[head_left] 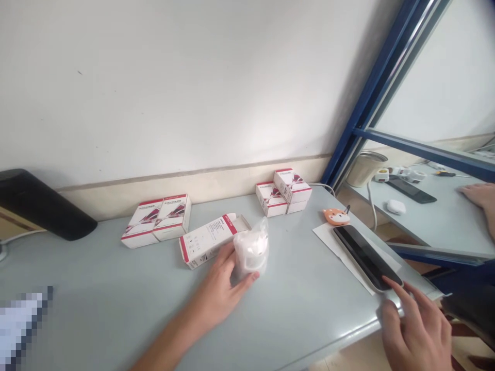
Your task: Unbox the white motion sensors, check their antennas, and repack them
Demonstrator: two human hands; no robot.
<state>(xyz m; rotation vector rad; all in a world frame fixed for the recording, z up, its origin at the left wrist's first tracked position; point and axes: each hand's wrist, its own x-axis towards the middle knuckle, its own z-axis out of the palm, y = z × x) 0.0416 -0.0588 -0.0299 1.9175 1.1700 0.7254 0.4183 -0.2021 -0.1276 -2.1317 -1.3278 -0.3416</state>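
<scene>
Your left hand (222,293) wraps around a clear plastic bag (251,252) holding something white, with the bag raised slightly above the desk (108,293), just beside an open white-and-red box (209,239). Your right hand (415,330) is spread, its fingers reaching the lower end of a black phone (367,257) lying on a white paper sheet (332,242). An orange fox-faced ornament (336,217) sits near the phone's top end. Closed white-and-red boxes (157,221) stand farther back.
</scene>
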